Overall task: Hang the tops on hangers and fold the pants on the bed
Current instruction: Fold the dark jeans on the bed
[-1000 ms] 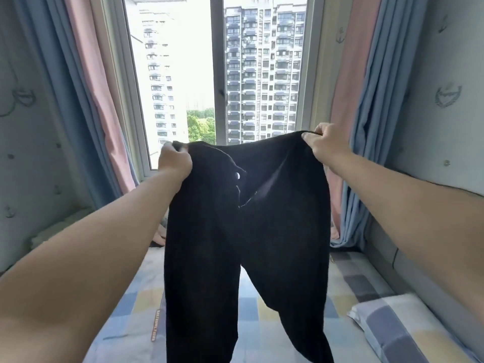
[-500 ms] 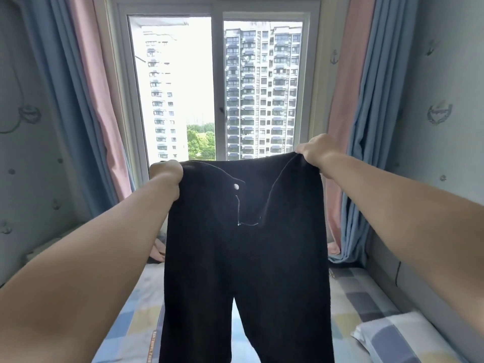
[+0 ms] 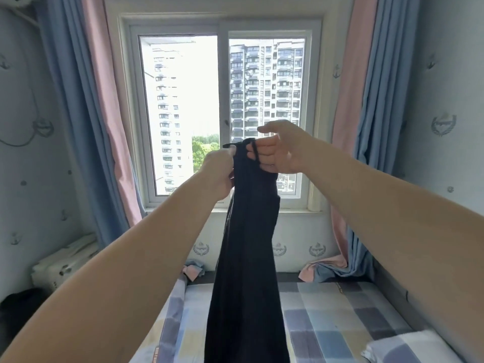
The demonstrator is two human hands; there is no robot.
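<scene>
I hold the black pants [image 3: 246, 258] up in front of the window [image 3: 183, 113], doubled lengthwise so they hang as one narrow strip down over the bed [image 3: 340, 323]. My left hand [image 3: 220, 174] grips the waistband in a curled fist. My right hand [image 3: 282, 150] lies against its other side with fingers straight and thumb lifted clear. The bed wears a sheet checked in blue, grey and yellow, with a matching pillow [image 3: 408, 347] at its right edge. Pink and blue curtains [image 3: 78, 113] flank the window, and anchor-print wallpaper [image 3: 445, 100] covers the walls.
</scene>
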